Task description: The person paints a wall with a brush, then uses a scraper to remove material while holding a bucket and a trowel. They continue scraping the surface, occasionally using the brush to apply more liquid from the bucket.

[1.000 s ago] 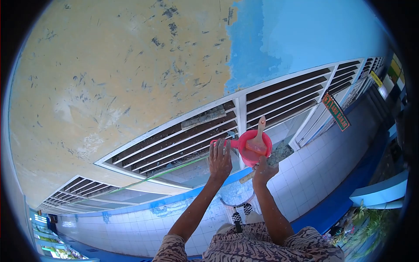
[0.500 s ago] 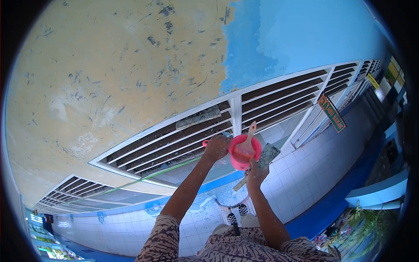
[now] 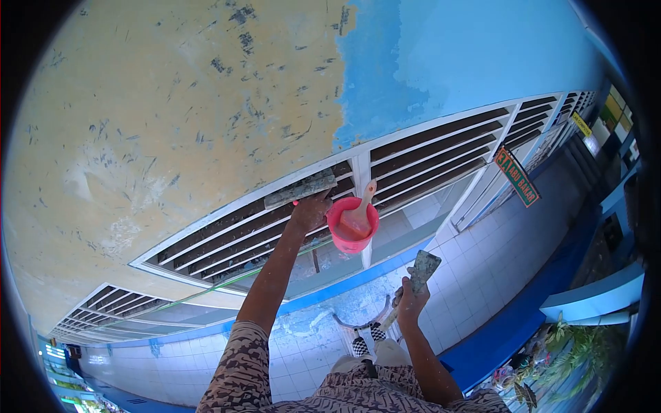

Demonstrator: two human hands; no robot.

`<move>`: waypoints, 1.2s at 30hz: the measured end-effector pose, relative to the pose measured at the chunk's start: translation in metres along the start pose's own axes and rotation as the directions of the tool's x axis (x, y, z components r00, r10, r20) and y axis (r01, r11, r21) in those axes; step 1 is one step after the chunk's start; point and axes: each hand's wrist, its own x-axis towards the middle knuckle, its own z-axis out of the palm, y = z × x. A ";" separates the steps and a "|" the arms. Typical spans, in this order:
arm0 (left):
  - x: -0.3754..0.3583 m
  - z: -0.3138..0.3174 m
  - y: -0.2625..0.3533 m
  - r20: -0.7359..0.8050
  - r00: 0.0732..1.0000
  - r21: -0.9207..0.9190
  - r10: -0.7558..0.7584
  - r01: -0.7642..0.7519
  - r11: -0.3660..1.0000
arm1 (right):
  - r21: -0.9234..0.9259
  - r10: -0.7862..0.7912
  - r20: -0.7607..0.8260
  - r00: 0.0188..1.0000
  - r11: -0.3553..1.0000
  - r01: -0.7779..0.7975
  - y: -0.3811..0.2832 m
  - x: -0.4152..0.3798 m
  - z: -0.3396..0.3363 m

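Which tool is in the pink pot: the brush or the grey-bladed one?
The brush, leaning in the pink pot; the grey-bladed tool is in the right hand.

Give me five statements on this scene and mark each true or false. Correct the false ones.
1. The left hand holds the pink dipper. True.
2. The right hand is empty. False: it holds a stained flat-bladed tool.
3. A brush rests in the dipper with its handle pointing up and out. True.
4. The wall is one colour throughout. False: one part is beige and patchy, another is blue.
5. The green sign is on the left side of the picture. False: it is on the right side.
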 end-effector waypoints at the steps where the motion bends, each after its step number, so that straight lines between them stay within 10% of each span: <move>1: 0.000 0.005 -0.004 -0.029 0.999 0.065 0.021 -0.019 0.998 | -0.011 -0.022 0.005 1.000 1.000 0.022 -0.002 -0.001 -0.001; 10: 0.018 -0.005 -0.008 -0.034 0.999 0.248 0.013 -0.004 0.969 | -0.028 0.142 0.391 0.909 0.989 -0.143 -0.097 0.013 0.040; 14: 0.022 0.021 -0.024 -0.287 0.956 0.237 0.058 0.012 0.971 | 0.162 -0.135 0.522 0.842 0.985 0.058 -0.123 0.037 0.083; 16: 0.023 0.020 -0.030 -0.156 0.981 -0.418 -0.114 0.039 0.908 | 0.160 -0.161 0.519 0.839 0.983 0.090 -0.143 0.042 0.103; 17: 0.024 0.016 -0.031 -0.155 0.981 -0.415 -0.118 0.044 0.909 | 0.158 -0.191 0.511 0.838 0.979 0.126 -0.148 0.046 0.111; 19: 0.024 0.011 -0.033 0.053 0.998 0.504 0.018 -0.042 0.863 | 0.096 -0.198 0.543 0.816 0.980 0.174 -0.135 0.065 0.119; 22: 0.025 0.008 -0.039 0.058 0.998 0.493 0.011 -0.038 0.869 | -0.086 -0.081 0.631 0.772 0.981 0.173 -0.144 0.071 0.134; 36: 0.018 0.012 -0.034 0.103 0.994 0.375 -0.025 -0.015 0.927 | -0.117 -0.612 0.517 0.598 0.641 0.759 -0.099 0.110 0.201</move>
